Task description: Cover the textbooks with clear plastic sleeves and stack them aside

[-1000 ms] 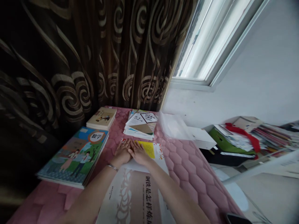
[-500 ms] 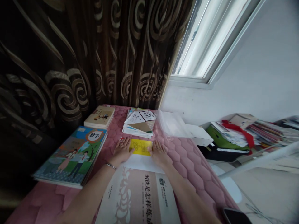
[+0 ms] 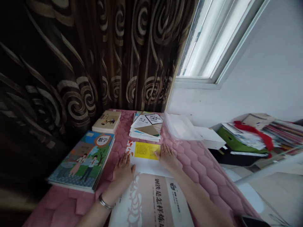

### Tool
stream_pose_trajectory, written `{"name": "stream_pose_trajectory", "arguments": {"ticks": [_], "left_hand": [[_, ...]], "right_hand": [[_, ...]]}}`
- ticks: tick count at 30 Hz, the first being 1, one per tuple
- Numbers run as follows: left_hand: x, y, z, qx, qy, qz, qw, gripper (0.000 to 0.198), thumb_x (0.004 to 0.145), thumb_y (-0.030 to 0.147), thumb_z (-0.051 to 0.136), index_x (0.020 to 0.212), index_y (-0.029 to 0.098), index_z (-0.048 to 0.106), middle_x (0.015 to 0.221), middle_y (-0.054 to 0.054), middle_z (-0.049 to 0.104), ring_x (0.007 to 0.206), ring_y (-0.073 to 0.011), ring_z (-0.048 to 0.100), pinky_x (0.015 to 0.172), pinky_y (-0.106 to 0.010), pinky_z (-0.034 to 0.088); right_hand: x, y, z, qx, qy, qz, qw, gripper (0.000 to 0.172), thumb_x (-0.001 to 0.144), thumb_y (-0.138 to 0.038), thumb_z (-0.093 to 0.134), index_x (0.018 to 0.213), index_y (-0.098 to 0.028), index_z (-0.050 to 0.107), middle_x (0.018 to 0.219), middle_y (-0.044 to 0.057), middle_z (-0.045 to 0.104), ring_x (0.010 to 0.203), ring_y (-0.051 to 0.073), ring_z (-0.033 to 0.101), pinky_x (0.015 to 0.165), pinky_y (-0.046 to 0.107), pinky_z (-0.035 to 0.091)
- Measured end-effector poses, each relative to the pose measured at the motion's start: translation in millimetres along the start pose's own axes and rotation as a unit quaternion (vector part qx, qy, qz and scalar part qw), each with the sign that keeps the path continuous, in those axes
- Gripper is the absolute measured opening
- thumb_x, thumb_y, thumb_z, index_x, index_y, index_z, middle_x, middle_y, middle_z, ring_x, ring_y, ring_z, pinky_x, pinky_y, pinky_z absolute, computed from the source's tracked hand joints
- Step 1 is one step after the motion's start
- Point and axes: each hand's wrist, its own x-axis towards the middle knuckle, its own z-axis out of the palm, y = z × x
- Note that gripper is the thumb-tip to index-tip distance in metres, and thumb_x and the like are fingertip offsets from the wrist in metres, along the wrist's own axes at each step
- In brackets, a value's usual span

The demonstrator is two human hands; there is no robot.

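Observation:
A book cover (image 3: 163, 198) with large dark Chinese characters and white floral shapes lies flat before me, its lower end cut off by the picture. At its far end is a white flap (image 3: 146, 166) with a yellow printed panel (image 3: 148, 150) and orange leaf shapes. My left hand (image 3: 124, 170), a metal bracelet on its wrist, rests on the flap's left edge, fingers stretched out. On the opposite edge my right hand (image 3: 167, 157) lies flat, fingers extended beside the yellow panel. Neither hand grips anything.
Pink quilted cover (image 3: 196, 167) spreads over the table. A stack of mathematics textbooks (image 3: 82, 160), small tan books (image 3: 106, 121), white booklets (image 3: 146, 126) and clear plastic sleeves (image 3: 181, 126) stand around. A dark phone-like object (image 3: 253, 220) lies lower right; a cluttered shelf (image 3: 251, 138) is beyond.
My left hand has slid back toward me along the flap's edge, uncovering the orange leaf shapes. The right hand stays at the right edge. The whole view has shifted slightly.

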Motion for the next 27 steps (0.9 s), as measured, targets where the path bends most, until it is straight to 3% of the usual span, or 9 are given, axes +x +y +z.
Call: {"name": "stream_pose_trajectory", "arguments": {"ticks": [2, 5, 7, 9, 14, 18, 21, 27], "left_hand": [[-5, 0, 1.7, -0.003, 0.023, -0.003, 1.000, 0.057, 0.095, 0.033, 0.034, 0.146, 0.008, 0.039, 0.155, -0.015, 0.032, 0.141, -0.0241, 0.035, 0.116, -0.039, 0.028], [-4, 0, 2.9, -0.009, 0.025, 0.000, 1.000, 0.056, 0.095, 0.034, 0.035, 0.144, 0.009, 0.041, 0.154, -0.015, 0.035, 0.140, -0.0254, 0.037, 0.115, -0.041, 0.031], [-3, 0, 2.8, -0.012, 0.026, 0.002, 1.000, 0.056, 0.095, 0.034, 0.034, 0.145, 0.009, 0.042, 0.154, -0.015, 0.036, 0.140, -0.0257, 0.038, 0.115, -0.040, 0.030], [-3, 1, 2.4, -0.021, 0.026, 0.001, 0.999, 0.056, 0.095, 0.034, 0.035, 0.144, 0.010, 0.042, 0.153, -0.014, 0.037, 0.139, -0.0260, 0.038, 0.116, -0.040, 0.030], [-6, 1, 2.8, -0.045, 0.027, -0.019, 0.998, 0.051, 0.093, 0.034, 0.037, 0.137, 0.013, 0.053, 0.151, -0.014, 0.041, 0.134, -0.0304, 0.043, 0.111, -0.045, 0.035], [-6, 1, 0.9, -0.058, 0.015, -0.022, 0.998, 0.054, 0.092, 0.035, 0.036, 0.138, 0.011, 0.051, 0.146, -0.015, 0.046, 0.131, -0.0311, 0.045, 0.111, -0.044, 0.035], [-7, 2, -2.1, -0.072, 0.008, -0.029, 0.997, 0.056, 0.091, 0.035, 0.038, 0.140, 0.009, 0.049, 0.146, -0.015, 0.045, 0.132, -0.0311, 0.044, 0.112, -0.043, 0.033], [-9, 3, -4.4, -0.085, 0.018, -0.035, 0.996, 0.054, 0.091, 0.033, 0.039, 0.139, 0.012, 0.049, 0.147, -0.016, 0.045, 0.131, -0.0318, 0.045, 0.110, -0.046, 0.035]], "right_hand": [[-1, -4, -2, -0.008, 0.001, 0.022, 1.000, 0.065, 0.099, -0.044, 0.024, 0.152, -0.005, 0.023, 0.160, 0.013, 0.018, 0.147, 0.028, 0.013, 0.116, 0.050, 0.015], [-6, -24, -11, -0.026, 0.042, 0.002, 0.999, 0.057, 0.097, -0.041, 0.033, 0.143, -0.008, 0.044, 0.155, 0.019, 0.031, 0.141, 0.037, 0.026, 0.109, 0.058, 0.023], [-9, -48, -16, -0.019, 0.074, -0.060, 0.995, 0.055, 0.095, -0.045, 0.039, 0.130, -0.007, 0.056, 0.144, 0.025, 0.044, 0.133, 0.038, 0.038, 0.105, 0.054, 0.030], [-9, -76, -16, 0.017, 0.074, -0.110, 0.991, 0.060, 0.093, -0.054, 0.042, 0.124, -0.006, 0.059, 0.134, 0.026, 0.052, 0.124, 0.036, 0.047, 0.099, 0.048, 0.038], [11, -133, -12, 0.079, 0.063, -0.149, 0.984, 0.061, 0.085, -0.065, 0.050, 0.114, -0.014, 0.065, 0.120, 0.018, 0.064, 0.112, 0.030, 0.058, 0.092, 0.040, 0.045], [38, -148, -19, 0.058, 0.042, -0.104, 0.992, 0.060, 0.084, -0.068, 0.051, 0.103, -0.015, 0.072, 0.112, 0.019, 0.069, 0.109, 0.030, 0.063, 0.090, 0.036, 0.046], [54, -154, -23, 0.058, 0.039, -0.081, 0.994, 0.060, 0.088, -0.064, 0.049, 0.105, -0.011, 0.071, 0.104, 0.021, 0.071, 0.105, 0.031, 0.066, 0.087, 0.037, 0.047], [61, -161, -17, 0.056, 0.055, -0.071, 0.994, 0.053, 0.094, -0.054, 0.044, 0.107, -0.010, 0.070, 0.104, 0.022, 0.071, 0.102, 0.030, 0.067, 0.087, 0.038, 0.047]]}}
